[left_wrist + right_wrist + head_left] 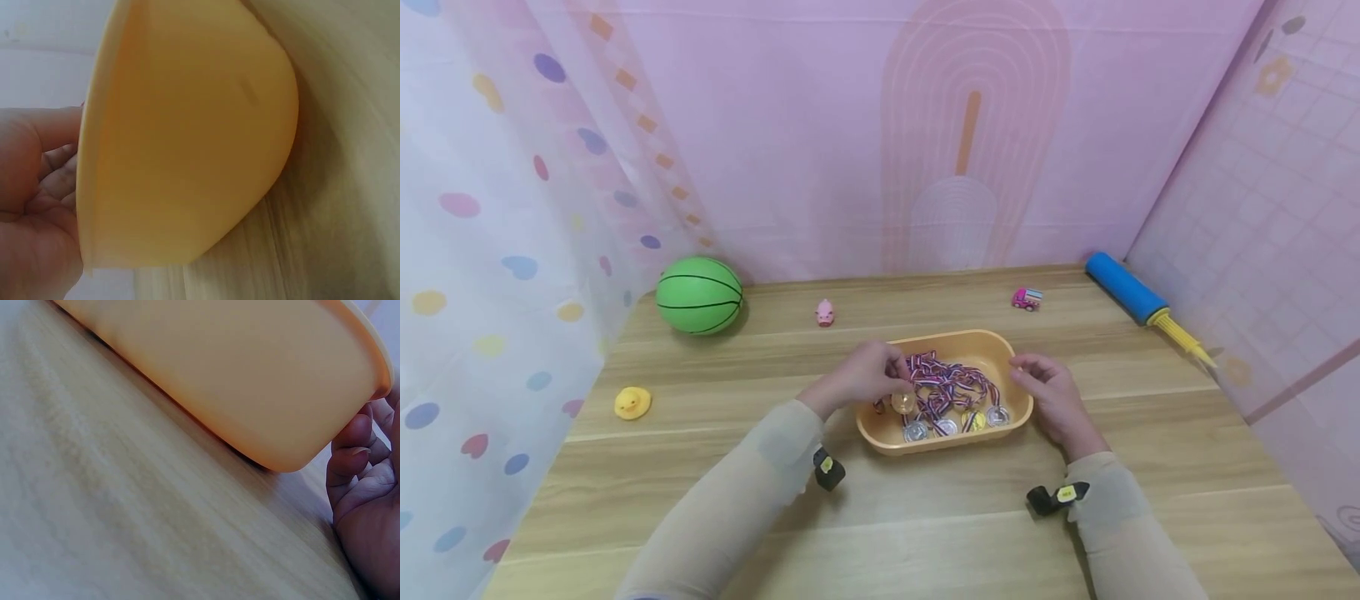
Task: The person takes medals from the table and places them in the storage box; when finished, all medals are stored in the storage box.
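My left hand (871, 372) reaches over the left side of an orange-yellow plastic basin (880, 447). Its thumb and fingers pinch a gold-coloured medal (903, 403) near its upper edge. In the left wrist view the basin's wall (194, 131) hides the fingertips and the medal. Beneath that hand lie tangled striped ribbons (951, 387), with silver medals (916, 431) and a gold medal (973, 420) along the near side. At the basin's right end is my right hand (1056, 400), its thumb and forefinger apart at the rim. The right wrist view shows its other fingers (350, 462) loosely bent outside the wall.
A green ball (700, 296), a pink pig toy (825, 313) and a small pink truck (1027, 299) stand along the back of the wooden table (925, 533). A yellow duck (632, 403) sits at left. On the right lies a blue and yellow hand pump (1127, 290).
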Available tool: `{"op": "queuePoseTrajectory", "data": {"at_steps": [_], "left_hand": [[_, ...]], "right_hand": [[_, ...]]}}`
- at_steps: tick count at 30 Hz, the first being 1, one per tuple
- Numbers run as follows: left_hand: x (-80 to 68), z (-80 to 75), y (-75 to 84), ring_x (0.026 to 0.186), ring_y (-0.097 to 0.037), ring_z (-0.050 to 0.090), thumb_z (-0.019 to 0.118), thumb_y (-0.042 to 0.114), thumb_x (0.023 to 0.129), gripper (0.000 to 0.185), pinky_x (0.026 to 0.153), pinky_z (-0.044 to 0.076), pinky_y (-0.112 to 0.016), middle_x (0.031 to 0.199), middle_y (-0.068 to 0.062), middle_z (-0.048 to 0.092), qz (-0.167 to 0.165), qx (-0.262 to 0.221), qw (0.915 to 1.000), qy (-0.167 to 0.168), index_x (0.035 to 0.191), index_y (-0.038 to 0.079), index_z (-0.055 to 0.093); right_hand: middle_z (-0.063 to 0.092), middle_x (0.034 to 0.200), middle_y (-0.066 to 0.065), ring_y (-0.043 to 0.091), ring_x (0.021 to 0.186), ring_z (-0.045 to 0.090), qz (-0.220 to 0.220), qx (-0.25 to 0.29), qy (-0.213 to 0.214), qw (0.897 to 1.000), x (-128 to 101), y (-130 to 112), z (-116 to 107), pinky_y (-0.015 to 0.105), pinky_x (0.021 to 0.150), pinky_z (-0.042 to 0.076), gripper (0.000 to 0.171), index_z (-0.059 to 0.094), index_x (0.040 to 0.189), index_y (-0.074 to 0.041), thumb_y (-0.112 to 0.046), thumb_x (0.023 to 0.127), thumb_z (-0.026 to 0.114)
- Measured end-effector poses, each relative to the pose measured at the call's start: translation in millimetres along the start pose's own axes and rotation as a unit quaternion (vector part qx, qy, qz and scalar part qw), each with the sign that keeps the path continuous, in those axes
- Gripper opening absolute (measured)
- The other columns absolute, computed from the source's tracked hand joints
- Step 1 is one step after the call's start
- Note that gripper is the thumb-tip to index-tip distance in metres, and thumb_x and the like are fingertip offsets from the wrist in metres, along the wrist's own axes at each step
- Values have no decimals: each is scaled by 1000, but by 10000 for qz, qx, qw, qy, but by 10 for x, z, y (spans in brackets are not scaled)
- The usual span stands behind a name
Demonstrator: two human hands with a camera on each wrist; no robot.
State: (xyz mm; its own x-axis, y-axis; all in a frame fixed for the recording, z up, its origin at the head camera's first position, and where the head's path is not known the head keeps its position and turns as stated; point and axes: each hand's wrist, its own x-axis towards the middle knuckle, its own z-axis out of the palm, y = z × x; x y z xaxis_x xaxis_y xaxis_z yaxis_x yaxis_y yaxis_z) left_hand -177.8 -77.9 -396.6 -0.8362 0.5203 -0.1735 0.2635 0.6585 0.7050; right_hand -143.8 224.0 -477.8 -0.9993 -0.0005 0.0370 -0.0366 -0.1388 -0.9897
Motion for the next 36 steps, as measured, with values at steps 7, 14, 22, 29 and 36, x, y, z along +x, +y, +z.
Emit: {"op": "queuePoseTrajectory", "data": {"at_steps": [7, 14, 22, 29, 36], "left_hand": [[51, -20, -11, 68, -15, 59, 76, 9, 80, 11, 60, 52, -28, 74, 2, 64, 262, 602, 9966, -492, 78, 14, 66], [87, 15, -14, 62, -11, 57, 76, 6, 77, 16, 57, 49, -25, 67, 5, 62, 514, 1156, 9878, -904, 70, 14, 64], [87, 56, 43, 61, -9, 55, 78, 9, 76, 21, 57, 46, -24, 64, 7, 60, 409, 1677, 9803, -964, 65, 16, 63], [58, 116, 87, 62, -10, 52, 77, 10, 74, 26, 60, 43, -23, 61, 9, 56, 414, 2636, 9607, -766, 59, 20, 58], [-36, 78, 114, 63, -11, 52, 71, 0, 73, 25, 59, 45, -24, 63, 7, 55, 523, 2732, 9593, -493, 61, 17, 57]], "right_hand": [[59, 91, -3, 11, 84, 52, -16, 121, -13, 9999, -15, -6, -3, 19, 73, 50, 18, 68, 93, -19, -2, 88, 65], [58, 93, -3, 12, 87, 51, 17, 69, -30, 10000, -20, -14, 1, 19, 75, 49, 15, 68, 94, -17, -3, 89, 65], [58, 94, -3, 12, 88, 50, 59, 46, -24, 10000, -20, -18, -5, 19, 76, 49, 16, 68, 94, -18, -4, 89, 65], [57, 91, -2, 12, 86, 50, 67, 161, -39, 9998, -28, -8, -13, 20, 75, 50, 14, 69, 94, -18, -5, 89, 66], [59, 94, -2, 12, 87, 51, 82, 194, -112, 9997, -4, 6, 3, 20, 76, 50, 12, 68, 98, -13, -6, 90, 66]]}}
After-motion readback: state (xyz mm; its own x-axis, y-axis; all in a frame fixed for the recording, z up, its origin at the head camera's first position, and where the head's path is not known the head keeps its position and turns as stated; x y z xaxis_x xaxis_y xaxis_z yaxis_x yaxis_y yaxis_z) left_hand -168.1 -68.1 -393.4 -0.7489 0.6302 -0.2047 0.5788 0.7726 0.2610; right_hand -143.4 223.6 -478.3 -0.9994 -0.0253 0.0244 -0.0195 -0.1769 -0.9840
